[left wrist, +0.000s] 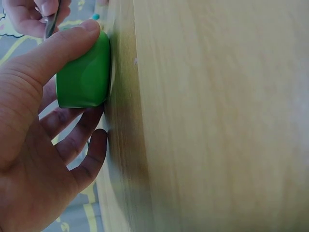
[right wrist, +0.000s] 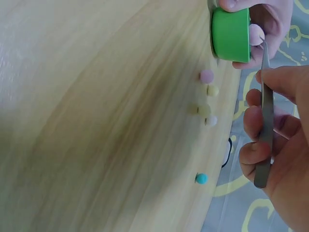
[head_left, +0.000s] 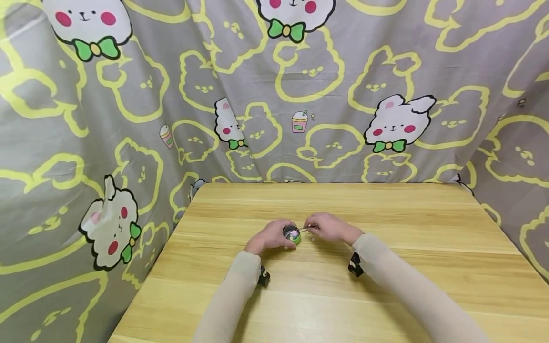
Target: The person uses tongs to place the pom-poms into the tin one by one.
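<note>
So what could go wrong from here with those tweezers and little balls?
The pale pink ball might slip, since only the thin tips of the tweezers touch it. The green container could tip if the left hand jerks while gripping it. The teal ball, loose on the table, may roll if bumped.

The tweezers (right wrist: 267,116) look like smooth, dull-sheened metal, the green cup (right wrist: 231,34) like smooth, softly glossy plastic. The small balls (right wrist: 206,76) appear matt. The wood-grained tabletop (head_left: 300,305) shines faintly; the curtain (head_left: 339,112) is creased cloth.
</note>
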